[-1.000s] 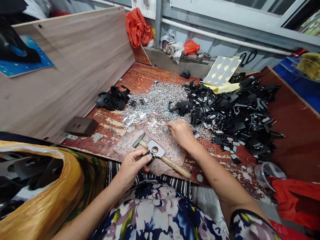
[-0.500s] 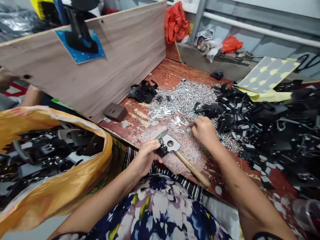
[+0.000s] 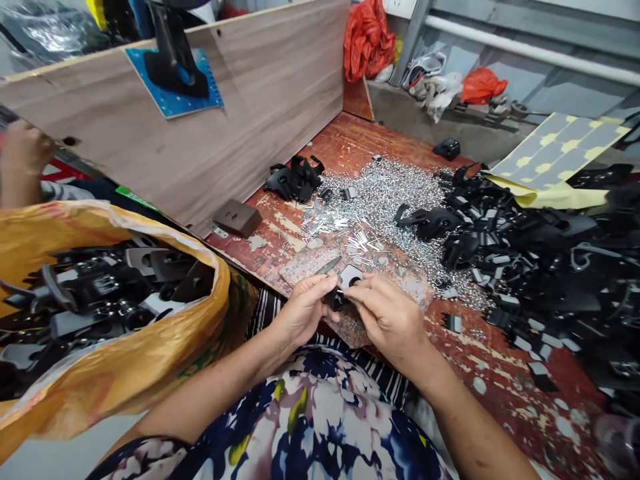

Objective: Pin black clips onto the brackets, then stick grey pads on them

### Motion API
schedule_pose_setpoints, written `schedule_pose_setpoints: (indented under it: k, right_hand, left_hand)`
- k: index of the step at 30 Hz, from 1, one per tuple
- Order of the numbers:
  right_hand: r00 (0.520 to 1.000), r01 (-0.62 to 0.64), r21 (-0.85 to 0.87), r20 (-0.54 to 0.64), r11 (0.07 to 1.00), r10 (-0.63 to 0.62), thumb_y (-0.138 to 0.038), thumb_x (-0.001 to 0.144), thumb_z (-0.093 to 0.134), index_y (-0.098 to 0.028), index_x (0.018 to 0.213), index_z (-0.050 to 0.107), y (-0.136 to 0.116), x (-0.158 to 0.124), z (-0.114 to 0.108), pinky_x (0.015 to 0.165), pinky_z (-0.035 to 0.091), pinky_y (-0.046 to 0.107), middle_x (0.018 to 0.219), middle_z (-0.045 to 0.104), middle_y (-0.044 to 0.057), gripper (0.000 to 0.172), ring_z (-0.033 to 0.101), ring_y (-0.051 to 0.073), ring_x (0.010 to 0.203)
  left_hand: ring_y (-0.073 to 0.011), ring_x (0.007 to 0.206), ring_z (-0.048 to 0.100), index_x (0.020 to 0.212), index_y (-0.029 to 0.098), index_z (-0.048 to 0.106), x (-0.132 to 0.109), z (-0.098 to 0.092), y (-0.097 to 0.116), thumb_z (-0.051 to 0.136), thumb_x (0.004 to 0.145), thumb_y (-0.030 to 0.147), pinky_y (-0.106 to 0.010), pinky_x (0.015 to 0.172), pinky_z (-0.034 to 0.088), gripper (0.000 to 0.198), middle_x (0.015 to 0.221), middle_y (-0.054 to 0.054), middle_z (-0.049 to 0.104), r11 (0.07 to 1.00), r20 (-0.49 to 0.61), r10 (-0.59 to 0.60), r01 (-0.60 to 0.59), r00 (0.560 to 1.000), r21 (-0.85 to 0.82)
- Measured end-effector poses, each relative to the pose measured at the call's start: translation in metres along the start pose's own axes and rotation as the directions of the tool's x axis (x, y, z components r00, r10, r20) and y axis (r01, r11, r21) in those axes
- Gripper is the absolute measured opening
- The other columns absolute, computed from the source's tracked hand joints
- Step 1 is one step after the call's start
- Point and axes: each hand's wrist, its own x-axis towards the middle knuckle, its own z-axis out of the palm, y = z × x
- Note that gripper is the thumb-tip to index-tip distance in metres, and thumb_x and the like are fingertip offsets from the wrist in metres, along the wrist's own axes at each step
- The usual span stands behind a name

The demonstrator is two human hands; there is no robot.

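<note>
My left hand [image 3: 311, 303] grips a small black plastic part [image 3: 341, 301] near the table's front edge. My right hand [image 3: 390, 310] has come up against it, thumb and fingers pinched around a thin metal pin [image 3: 341, 291], mostly hidden by the fingertips. A pale grey plate with a round hole [image 3: 349, 274] shows just beyond the hands; whether it is joined to the black part I cannot tell. Past my left fingertips pokes a narrow green tip [image 3: 330, 265]. Beneath all this lies a speckled stone slab [image 3: 300, 265], with loose silver pins [image 3: 361, 245] at its far edge.
A heap of small shiny metal pieces [image 3: 395, 190] covers the mid-table. Black plastic parts [image 3: 530, 233] pile up at right. An orange sack [image 3: 220, 283] of similar parts stands at left, below a wooden partition [image 3: 280, 87]. A brown block [image 3: 237, 218] lies beside it. Another person's hand [image 3: 25, 157] shows far left.
My right hand has moved from the loose pins back toward me and left, meeting the black part in my left hand. It now hides the wooden handle seen before.
</note>
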Motion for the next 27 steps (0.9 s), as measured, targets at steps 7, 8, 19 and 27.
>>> schedule_pose_setpoints:
  k: [7, 8, 19, 27]
  right_hand:
    - [0.969, 0.243, -0.359, 0.049, 0.901, -0.242, -0.007, 0.099, 0.052, -0.016, 0.103, 0.074, -0.017, 0.002, 0.009, 0.105, 0.058, 0.045, 0.08, 0.066, 0.006, 0.024, 0.062, 0.021, 0.081]
    - [0.957, 0.284, -0.399, 0.063, 0.872, -0.283, -0.006, 0.099, 0.052, -0.016, 0.102, 0.074, -0.02, 0.004, 0.012, 0.106, 0.057, 0.044, 0.077, 0.064, 0.005, 0.024, 0.061, 0.02, 0.077]
    - [0.987, 0.142, -0.177, -0.044, 0.974, -0.152, -0.003, 0.097, 0.051, -0.026, 0.108, 0.07, -0.019, -0.003, 0.002, 0.109, 0.057, 0.052, 0.086, 0.068, 0.003, 0.031, 0.064, 0.019, 0.081]
    - [0.98, -0.043, -0.281, 0.173, 0.959, 0.095, -0.033, 0.098, 0.065, -0.018, 0.112, 0.063, 0.003, -0.031, 0.019, 0.076, 0.058, 0.042, 0.097, 0.068, 0.01, 0.021, 0.066, 0.026, 0.09]
  left_hand:
    - [-0.0087, 0.055, 0.054, 0.071, 0.014, 0.066, -0.004, 0.009, -0.006, 0.093, 0.067, 0.044, -0.02, 0.049, 0.051, 0.04, 0.067, 0.001, 0.06, 0.998, -0.103, 0.061, -0.063, 0.993, -0.014]
    - [-0.0079, 0.055, 0.053, 0.069, 0.015, 0.064, -0.004, 0.012, -0.007, 0.094, 0.066, 0.042, -0.019, 0.049, 0.05, 0.041, 0.066, 0.002, 0.059, 0.996, -0.129, 0.077, -0.081, 0.989, -0.029]
    - [-0.016, 0.074, 0.063, 0.093, 0.015, 0.075, -0.025, -0.01, -0.001, 0.085, 0.075, 0.05, -0.026, 0.062, 0.055, 0.041, 0.089, -0.007, 0.07, 0.999, -0.006, 0.021, -0.022, 1.0, -0.043]
    - [-0.0172, 0.079, 0.063, 0.128, 0.024, 0.066, -0.065, -0.053, 0.029, 0.07, 0.092, 0.042, -0.026, 0.07, 0.049, 0.04, 0.102, -0.004, 0.072, 0.62, -0.075, 0.356, -0.175, 0.931, 0.765]
